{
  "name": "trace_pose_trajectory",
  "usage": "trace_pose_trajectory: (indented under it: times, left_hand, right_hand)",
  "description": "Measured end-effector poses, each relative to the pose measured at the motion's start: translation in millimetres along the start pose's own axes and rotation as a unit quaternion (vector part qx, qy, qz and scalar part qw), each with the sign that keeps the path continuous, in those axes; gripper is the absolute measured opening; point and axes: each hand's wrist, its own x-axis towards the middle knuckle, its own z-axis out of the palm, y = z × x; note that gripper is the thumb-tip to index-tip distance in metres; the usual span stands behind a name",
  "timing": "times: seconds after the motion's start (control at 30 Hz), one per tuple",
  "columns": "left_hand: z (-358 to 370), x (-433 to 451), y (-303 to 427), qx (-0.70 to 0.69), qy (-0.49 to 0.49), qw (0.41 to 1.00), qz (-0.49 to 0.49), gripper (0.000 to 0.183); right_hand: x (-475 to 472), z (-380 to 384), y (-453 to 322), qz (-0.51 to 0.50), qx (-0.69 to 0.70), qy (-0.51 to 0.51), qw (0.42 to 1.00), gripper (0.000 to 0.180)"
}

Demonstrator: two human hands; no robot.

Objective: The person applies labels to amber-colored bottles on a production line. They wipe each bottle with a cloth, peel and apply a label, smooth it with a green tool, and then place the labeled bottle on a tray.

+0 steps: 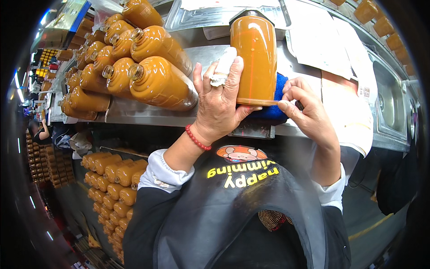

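An amber-brown glazed bottle [253, 60] lies on its side in front of me, its neck pointing away and its base towards me. My left hand [220, 97] holds it along the left side, thumb under the base; one finger is wrapped in white bandage. Thumb and bent fingers of my right hand [299, 104] meet at the right edge of the base. A small dark piece shows between those fingers, too hidden to name. Below the bottle is a blue cloth [281, 90], and a thin red light line runs along the bottle.
Many similar bottles [161, 80] lie stacked on the steel counter [147, 116] at left. Further stacks [117, 175] stand below. White paper sheets [315, 40] and a steel sink [386, 97] are at right. A metal tray [201, 20] sits behind. Another person [42, 132] is far left.
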Motion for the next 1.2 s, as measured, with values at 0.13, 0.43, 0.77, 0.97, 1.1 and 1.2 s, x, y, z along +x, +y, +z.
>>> trace_pose_trajectory:
  times: [0.13,0.43,0.77,0.97,1.1,1.2]
  left_hand:
    - [9,-9,-10,-0.051,0.006,0.999,-0.004,0.102]
    - [-3,-1,-5,-0.055,-0.027,0.998,-0.008,0.100]
    - [-3,0,-11,-0.385,-0.060,0.909,-0.146,0.096]
    - [0,4,1,-0.393,-0.045,0.903,-0.171,0.094]
    - [1,3,2,-0.370,-0.042,0.913,-0.168,0.093]
    - [1,4,4,-0.357,-0.037,0.918,-0.166,0.093]
  right_hand:
    - [0,3,0,-0.002,-0.005,0.007,1.000,0.018]
    - [-2,14,1,-0.074,-0.070,0.065,0.993,0.021]
    - [0,37,10,-0.160,-0.126,0.172,0.964,0.034]
    - [-1,37,10,-0.164,-0.128,0.171,0.963,0.035]
    - [0,38,9,-0.162,-0.121,0.173,0.964,0.035]
    - [0,38,10,-0.163,-0.120,0.172,0.964,0.035]
